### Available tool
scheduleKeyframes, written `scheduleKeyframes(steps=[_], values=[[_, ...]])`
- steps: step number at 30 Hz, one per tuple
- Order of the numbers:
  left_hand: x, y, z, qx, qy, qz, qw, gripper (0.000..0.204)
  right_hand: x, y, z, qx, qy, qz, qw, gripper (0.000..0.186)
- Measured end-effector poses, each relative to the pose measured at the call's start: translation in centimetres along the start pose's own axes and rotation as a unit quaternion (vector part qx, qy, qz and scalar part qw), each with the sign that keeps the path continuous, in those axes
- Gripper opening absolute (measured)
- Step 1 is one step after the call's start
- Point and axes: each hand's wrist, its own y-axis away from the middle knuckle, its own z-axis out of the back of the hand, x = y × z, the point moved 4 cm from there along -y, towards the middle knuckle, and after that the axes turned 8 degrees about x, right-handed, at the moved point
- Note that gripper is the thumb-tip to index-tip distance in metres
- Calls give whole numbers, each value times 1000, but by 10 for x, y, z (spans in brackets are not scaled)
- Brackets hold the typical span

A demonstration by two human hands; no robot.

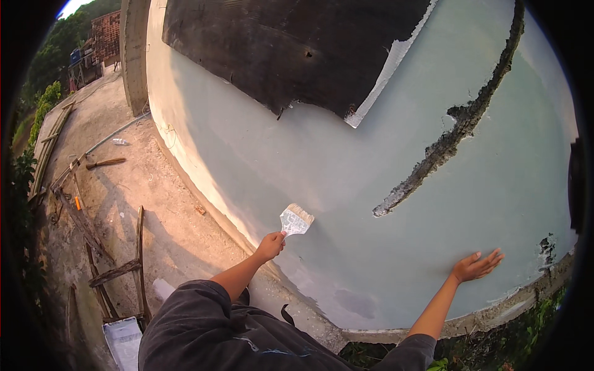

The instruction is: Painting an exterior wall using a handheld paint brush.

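A wide, flat paintbrush [297, 220] with pale bristles and a paint-smeared white body is gripped by its handle in my left hand [271, 247]. Its bristles point up and right, at the pale blue-green wall [346, 173]; whether they touch it I cannot tell. Farther right, my right hand [477, 267] lies against the lower wall with fingers stretched out, holding nothing. Above the brush is a dark board or opening [291, 49] with a ragged white edge. A rough, chiselled groove [455, 133] runs diagonally down the wall between the board and my right hand.
On the concrete floor [167, 216] at left lie a rough wooden ladder-like frame [116, 273], a long pipe [117, 131] and a small bottle [120, 141]. A paint-stained white container [124, 340] sits bottom left. Plants [482, 349] grow below the ledge at right. A concrete pillar [134, 59] stands far left.
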Motion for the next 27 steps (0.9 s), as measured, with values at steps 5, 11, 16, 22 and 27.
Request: scheduleKeyframes(steps=[5,11,16,22,27], values=[[-79,15,-22,35,70,-73,994,44,1,-2,0,0,-10,6,1000,52],[-196,8,-64,96,82,-180,975,43,2,-3,-2,5,-23,-13,1000,54],[-185,-14,-72,78,62,-180,979,44,1,-2,1,7,-23,-9,1000,54],[-54,-16,-40,45,37,-56,997,45,4,-4,2,11,-24,-16,1000,54],[47,22,0,-5,-42,135,990,45,2,-3,-1,11,-23,-18,1000,54]])
